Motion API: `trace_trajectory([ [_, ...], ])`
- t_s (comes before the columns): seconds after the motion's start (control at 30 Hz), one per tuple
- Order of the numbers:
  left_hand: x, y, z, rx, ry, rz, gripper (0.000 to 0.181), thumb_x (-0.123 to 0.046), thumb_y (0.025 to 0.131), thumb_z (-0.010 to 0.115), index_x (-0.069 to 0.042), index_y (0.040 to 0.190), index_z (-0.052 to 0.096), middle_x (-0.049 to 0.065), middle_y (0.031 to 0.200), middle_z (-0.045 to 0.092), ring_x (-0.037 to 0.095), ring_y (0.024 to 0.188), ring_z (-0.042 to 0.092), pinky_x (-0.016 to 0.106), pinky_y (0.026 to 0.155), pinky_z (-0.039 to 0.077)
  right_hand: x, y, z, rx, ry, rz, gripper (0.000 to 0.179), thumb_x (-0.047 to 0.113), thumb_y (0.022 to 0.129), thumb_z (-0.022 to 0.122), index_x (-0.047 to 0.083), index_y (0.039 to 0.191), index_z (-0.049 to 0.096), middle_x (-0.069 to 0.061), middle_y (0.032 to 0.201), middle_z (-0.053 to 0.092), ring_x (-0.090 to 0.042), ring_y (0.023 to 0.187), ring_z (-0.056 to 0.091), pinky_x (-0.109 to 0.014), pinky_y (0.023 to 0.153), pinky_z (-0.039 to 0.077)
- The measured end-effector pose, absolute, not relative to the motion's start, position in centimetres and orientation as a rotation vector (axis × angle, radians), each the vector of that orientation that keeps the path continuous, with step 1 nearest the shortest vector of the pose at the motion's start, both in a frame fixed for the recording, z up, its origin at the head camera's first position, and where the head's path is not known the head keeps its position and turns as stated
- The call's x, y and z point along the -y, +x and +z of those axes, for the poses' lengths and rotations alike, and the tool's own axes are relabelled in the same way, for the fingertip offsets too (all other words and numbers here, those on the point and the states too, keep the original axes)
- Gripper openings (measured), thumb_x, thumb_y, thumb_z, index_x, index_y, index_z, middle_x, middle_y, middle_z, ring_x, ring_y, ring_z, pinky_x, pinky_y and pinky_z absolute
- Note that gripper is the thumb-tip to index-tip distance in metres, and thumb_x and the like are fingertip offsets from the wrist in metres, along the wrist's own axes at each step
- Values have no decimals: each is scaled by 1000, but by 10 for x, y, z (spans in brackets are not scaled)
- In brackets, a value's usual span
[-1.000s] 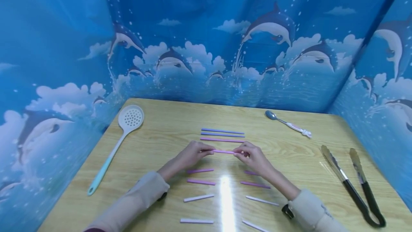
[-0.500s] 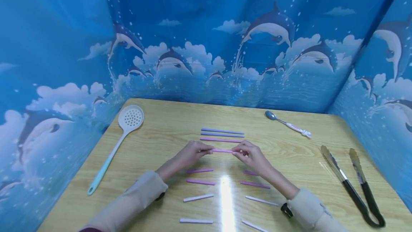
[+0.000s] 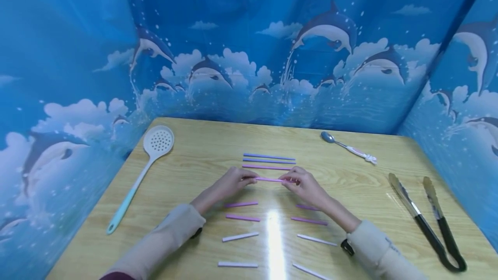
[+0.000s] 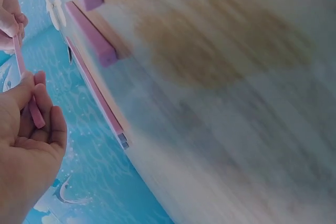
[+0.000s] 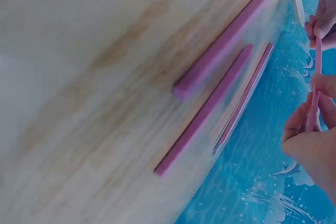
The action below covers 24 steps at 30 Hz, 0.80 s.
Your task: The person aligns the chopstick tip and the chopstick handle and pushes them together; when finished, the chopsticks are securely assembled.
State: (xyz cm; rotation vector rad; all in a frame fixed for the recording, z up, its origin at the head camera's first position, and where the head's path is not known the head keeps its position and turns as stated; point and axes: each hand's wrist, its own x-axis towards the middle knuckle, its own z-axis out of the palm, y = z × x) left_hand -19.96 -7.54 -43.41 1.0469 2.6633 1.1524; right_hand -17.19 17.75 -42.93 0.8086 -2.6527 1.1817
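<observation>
A slim pink stick [image 3: 269,179] is held level between both hands over the middle of the table. My left hand [image 3: 235,179] pinches its left end between thumb and fingers, and my right hand [image 3: 305,186] pinches the right end. In the left wrist view the stick [image 4: 19,59] shows raised off the tabletop, its end poking out past the curled fingers. The right wrist view has the same stick [image 5: 318,56] running between the two hands. Just beyond them lie a long pink stick [image 3: 266,167] and two blue sticks [image 3: 269,157], side by side.
Shorter purple sticks [image 3: 243,218] and pale lilac sticks [image 3: 240,237] lie in two columns nearer the front. A slotted skimmer [image 3: 158,141] is at the left; a spoon [image 3: 346,147] and black-handled tongs [image 3: 429,224] are at the right. A dolphin-print curtain [image 3: 241,46] surrounds the table [image 3: 194,141].
The hands and pink stick keep almost the same place. The fingers of my right hand have shifted slightly on its end. The whole head view has moved by a hair.
</observation>
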Motion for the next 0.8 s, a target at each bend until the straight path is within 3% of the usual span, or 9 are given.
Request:
trace_trajectory([
  [0.17, 77, -202, -436, -2664, 1045, 1178, 19, -8, 89, 63, 1, 105, 70, 13, 99, 72, 22, 89, 69, 21, 77, 55, -182, -174, -431, 2696, 758, 1161, 14, 0, 83, 68, 1, 96, 71, -2, 86, 61, -15, 78, 57, -22, 68, 52],
  [0.63, 83, -220, -445, -2676, 860, 1175, 21, -6, 89, 64, -2, 109, 69, 13, 106, 70, 23, 97, 67, 28, 84, 54, -198, -191, -439, 2745, 679, 1101, 11, -1, 80, 70, 0, 92, 71, -2, 79, 60, -10, 72, 54, -20, 64, 50],
  [0.8, 87, -228, -448, -2677, 876, 1162, 19, -5, 88, 65, 0, 106, 70, 14, 100, 70, 23, 91, 66, 28, 81, 54, -197, -199, -443, 2786, 660, 1092, 9, 1, 82, 69, -1, 91, 71, -3, 79, 60, -11, 72, 54, -21, 64, 50],
])
